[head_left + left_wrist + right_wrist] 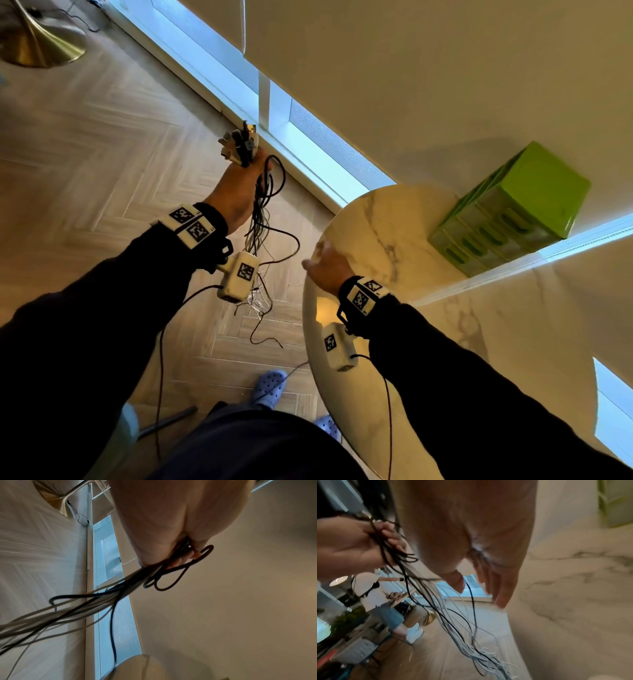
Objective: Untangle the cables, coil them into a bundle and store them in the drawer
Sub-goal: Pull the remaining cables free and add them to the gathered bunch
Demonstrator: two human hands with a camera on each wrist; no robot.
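The right hand (327, 265) hangs over the near edge of the round marble table (394, 233), fingers straight and loose, holding nothing. To its left, past the table's rim, the left hand (239, 192) is raised over the herringbone floor with its fingers curled tight round the plug ends (239, 145) of the cables (260, 246); the strands, black and pale grey, hang down in a loose fan with 1 black loop beside the fist. On the far side of the table, against the wall, stands 1 green drawer unit (510, 209); its drawers look closed.

The step in hand looks like untangling, with coiling to come. To do it well, I would keep the plugs gathered high in the left fist so the weight combs the strands straight, then run the free right hand down them, easing crossings apart rather than tugging, which could tighten a knot.

Counted: 2 hands, 1 table, 1 drawer unit. The cables overlap too much to count.
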